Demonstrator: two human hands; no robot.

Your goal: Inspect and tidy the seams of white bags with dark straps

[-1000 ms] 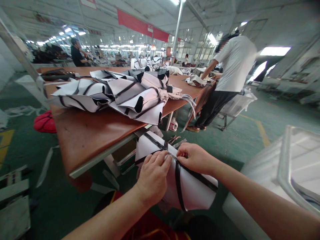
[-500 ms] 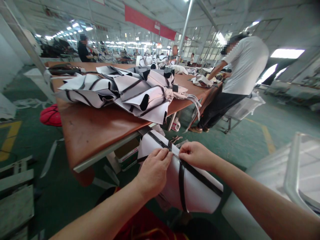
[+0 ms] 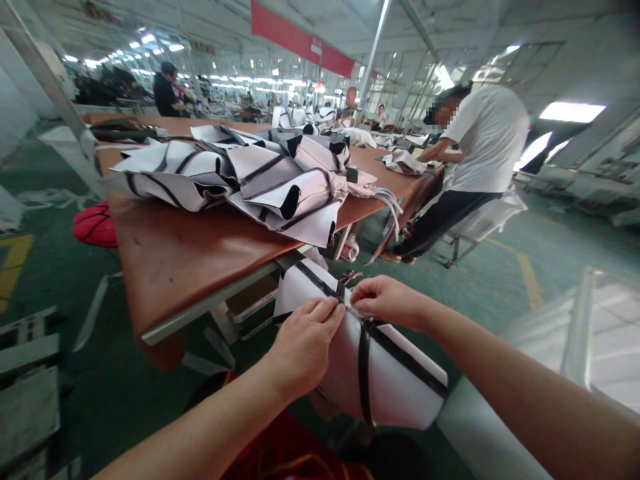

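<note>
A white piece with black strips (image 3: 400, 377) hangs in front of me, off the near edge of the table. My left hand (image 3: 307, 337) grips it near the crossing of the strips, fingers bent together over the seam. Just right of that, my right hand (image 3: 383, 300) is pinched at the same black strip, thumb and fingertips pressed together. Whatever fine part lies between the right fingertips is too small to make out. The upper end of the piece rests close to the table's underside.
A brown-topped table (image 3: 165, 267) bears a pile of white pieces with black strips (image 3: 260, 170). A person in a white shirt (image 3: 493, 133) bends over its far right side. A red bundle (image 3: 95, 225) is at left, a metal-framed cart (image 3: 577, 327) at right.
My right hand has shifted slightly up and left along the strip. My left hand has stayed nearly in place. The person in the white shirt has bent lower.
</note>
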